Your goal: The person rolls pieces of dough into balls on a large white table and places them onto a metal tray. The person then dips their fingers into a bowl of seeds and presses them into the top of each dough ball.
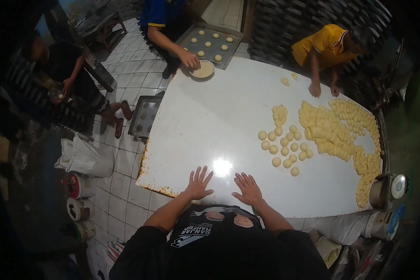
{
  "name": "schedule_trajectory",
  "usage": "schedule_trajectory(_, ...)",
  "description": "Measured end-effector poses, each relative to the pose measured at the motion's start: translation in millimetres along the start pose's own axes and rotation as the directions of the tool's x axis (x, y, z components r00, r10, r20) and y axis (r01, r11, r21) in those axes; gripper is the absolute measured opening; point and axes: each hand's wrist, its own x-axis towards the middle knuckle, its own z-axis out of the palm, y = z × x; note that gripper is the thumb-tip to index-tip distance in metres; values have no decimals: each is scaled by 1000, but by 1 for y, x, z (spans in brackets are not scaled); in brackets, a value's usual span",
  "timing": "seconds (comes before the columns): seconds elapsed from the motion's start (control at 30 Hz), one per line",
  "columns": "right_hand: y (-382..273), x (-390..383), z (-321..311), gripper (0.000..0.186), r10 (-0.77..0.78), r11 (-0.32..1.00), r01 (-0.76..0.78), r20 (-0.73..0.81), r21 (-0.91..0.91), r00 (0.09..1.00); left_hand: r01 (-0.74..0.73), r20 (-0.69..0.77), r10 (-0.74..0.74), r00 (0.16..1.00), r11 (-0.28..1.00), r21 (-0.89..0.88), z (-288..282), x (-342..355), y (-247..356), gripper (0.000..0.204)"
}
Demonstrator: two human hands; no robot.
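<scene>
Both my hands rest on the near edge of a white table [210, 116], empty. My left hand [198, 185] lies palm down with its fingers spread. To its right, my right hand [248, 189] is also flat, fingers apart. Several round dough balls [285, 150] sit on the tabletop beyond and to the right of my right hand, not touching it. Past them lies a large mass of cut dough pieces [324, 126], and many smaller dough balls [354, 114] crowd the far right side. A small dough lump [279, 113] lies beside the balls.
Across the table, a person in blue reaches into a shallow bowl [203, 69] beside a tray [228, 56] of dough balls. A person in yellow [324, 44] works at the far right. Another sits at left. Buckets [80, 208] and a white sack [91, 158] stand left; a scale [398, 185] stands right.
</scene>
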Motion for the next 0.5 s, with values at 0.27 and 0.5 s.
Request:
schedule_trajectory(0.27, 0, 1, 0, 72, -3, 1000, 3, -35, 3, 999, 14, -11, -13, 1000, 997, 74, 12, 4, -3, 102)
schedule_trajectory(0.5, 1, -4, -3, 73, -21, 999, 24, -89, 28, 996, 11, -36, -9, 999, 999, 52, 6, 0, 2, 101)
